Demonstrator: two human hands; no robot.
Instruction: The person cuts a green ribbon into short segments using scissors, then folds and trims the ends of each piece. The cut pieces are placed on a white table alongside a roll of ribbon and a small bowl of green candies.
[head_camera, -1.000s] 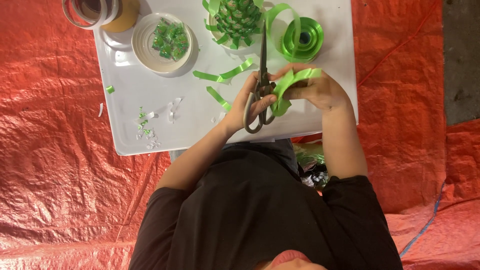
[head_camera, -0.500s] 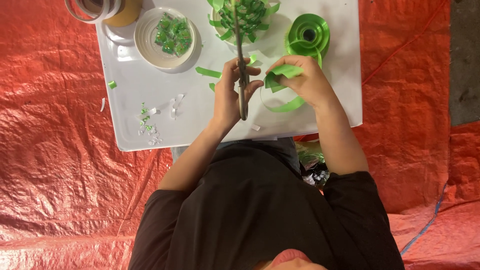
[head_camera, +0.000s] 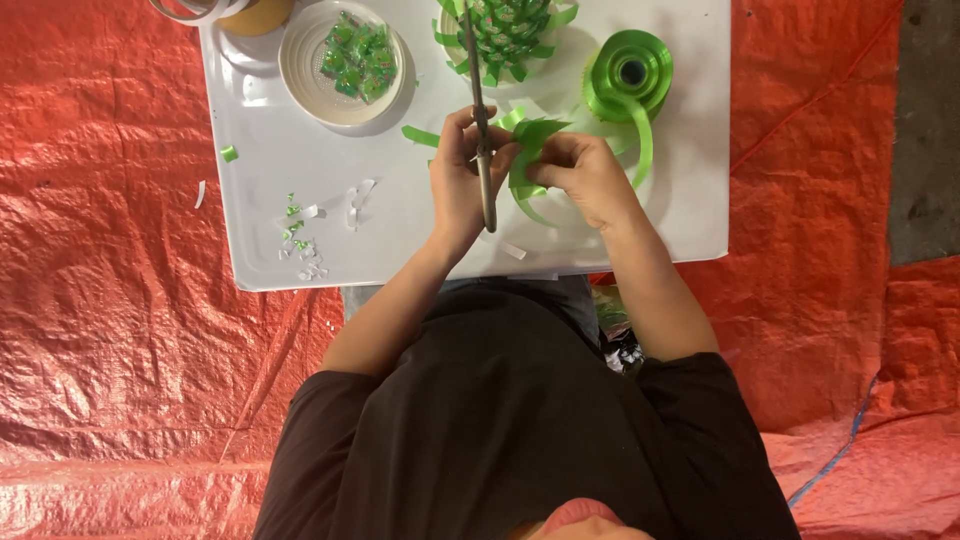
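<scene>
My left hand (head_camera: 462, 185) is shut on a pair of long scissors (head_camera: 480, 120), blades pointing away from me toward a green ribbon ornament (head_camera: 503, 30). Its fingertips also pinch a folded piece of green ribbon (head_camera: 530, 150). My right hand (head_camera: 590, 180) grips the same ribbon piece from the other side. A loose ribbon strip curls from under my hands back to the green ribbon roll (head_camera: 628, 75) at the far right of the white table (head_camera: 290, 160).
A white bowl (head_camera: 300, 85) holds small folded green pieces. A tape roll (head_camera: 215, 10) sits at the far left corner. Ribbon scraps (head_camera: 300, 240) lie near the table's left front. An orange tarp (head_camera: 120, 330) covers the floor around the table.
The scissors have closed and now stand straight along my left hand. Both hands have come together over the ribbon, which is now folded to a point between them.
</scene>
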